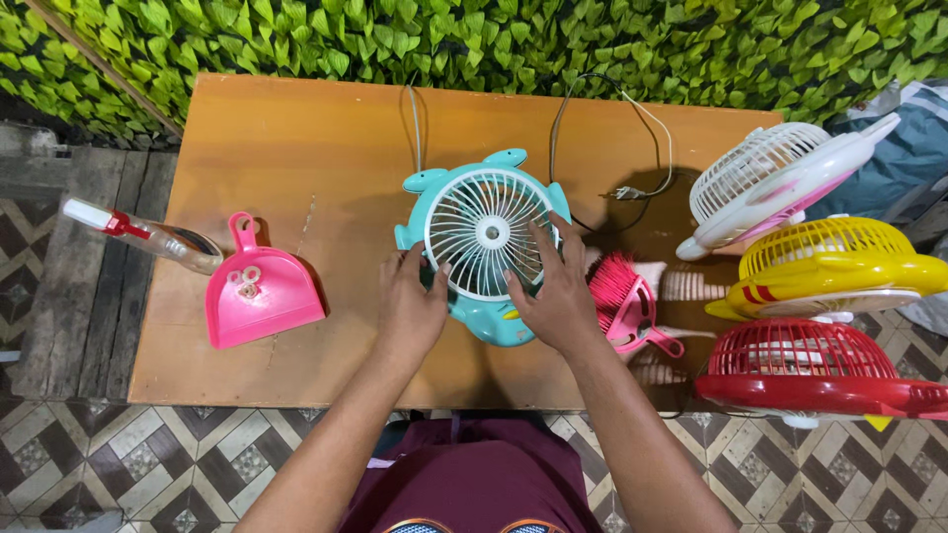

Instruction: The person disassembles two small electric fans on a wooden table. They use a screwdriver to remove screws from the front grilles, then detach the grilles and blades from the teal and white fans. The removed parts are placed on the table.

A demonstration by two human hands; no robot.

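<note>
A person's two hands rest on a small turquoise fan (483, 247) lying face-up at the middle of an orange-brown wooden surface (326, 138). The left hand (413, 301) sits at the left rim of the white round grille, fingers spread and laid flat rather than clamped; the right hand (558, 291) lies across the grille's right side, fingers likewise apart and pressed on the ribs.

To the left, well apart from the fan, a pink dustpan (259, 291) holds a few small round parts, and a clear spray bottle (148, 235) with a red and white nozzle juts past the surface's left edge. Just beside the right hand lies a pink hand brush (624, 296). Further right, three more fans crowd the edge: a white and pink one (775, 183), a yellow one (839, 266) and a red one (805, 367). A cord with a plug (624, 192) trails behind the turquoise fan towards a wall of green leaves (494, 39).
</note>
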